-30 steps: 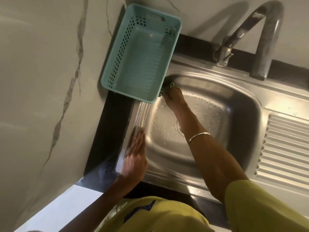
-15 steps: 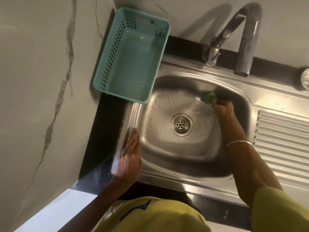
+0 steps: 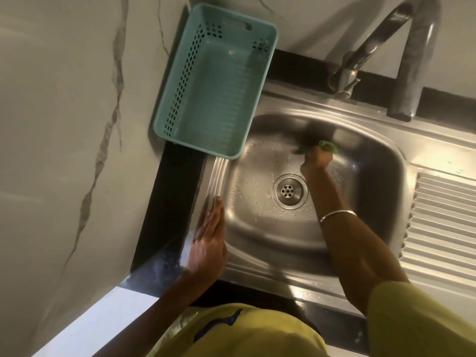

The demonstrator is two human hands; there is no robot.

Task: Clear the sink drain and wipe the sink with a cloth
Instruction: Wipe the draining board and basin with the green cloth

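Note:
A stainless steel sink (image 3: 381, 161) fills the middle of the view, its basin wet with droplets. The round drain (image 3: 289, 191) lies uncovered at the bottom. My right hand (image 3: 318, 159) reaches into the basin and grips a green cloth (image 3: 329, 146), pressing it against the far wall just beyond the drain. My left hand (image 3: 210, 238) rests flat with straight fingers on the sink's left rim.
A teal plastic basket (image 3: 180, 99) stands at the back left corner, overhanging the sink's edge. A curved metal tap (image 3: 409, 73) rises at the back. A ribbed draining board (image 3: 443, 222) lies to the right. Marble wall on the left.
My right hand swept the cloth from the basin's back left corner to the right, then back a little toward the middle of the far wall. The left hand stayed on the rim.

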